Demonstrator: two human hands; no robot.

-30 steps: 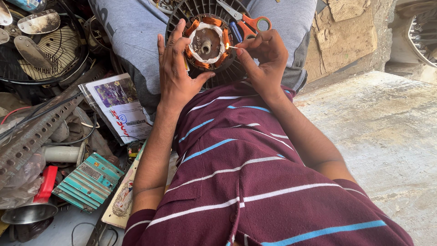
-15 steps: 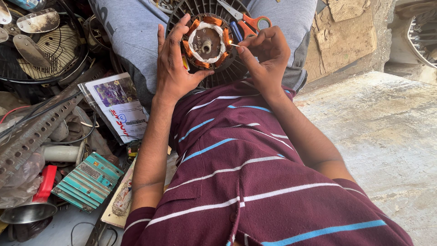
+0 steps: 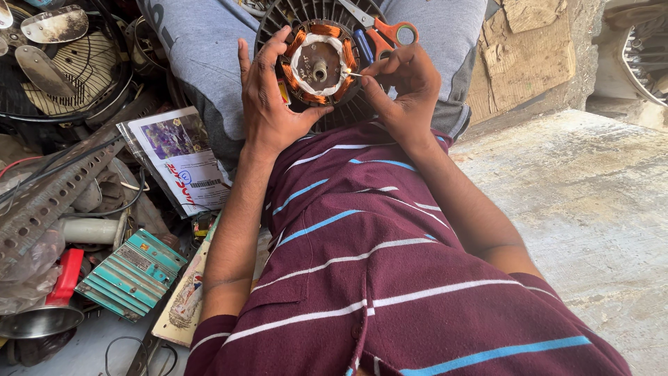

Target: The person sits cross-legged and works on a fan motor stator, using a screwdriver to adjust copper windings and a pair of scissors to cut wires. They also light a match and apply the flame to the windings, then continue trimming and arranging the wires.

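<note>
My left hand grips a round motor stator with copper windings and white insulation, held over a dark ribbed fan housing on my lap. At the stator's right edge, the fingers of my right hand pinch a thin pale strip against the winding. Orange-handled scissors lie on the housing just beyond my right hand.
A printed packet, a perforated metal bar, a teal finned block, fan blades with a wire guard and loose wires crowd the left. Bare concrete floor lies to the right, with a crumbling wall behind.
The stator has turned slightly in my left hand. My right hand's fingers have shifted along its right edge with the thin strip.
</note>
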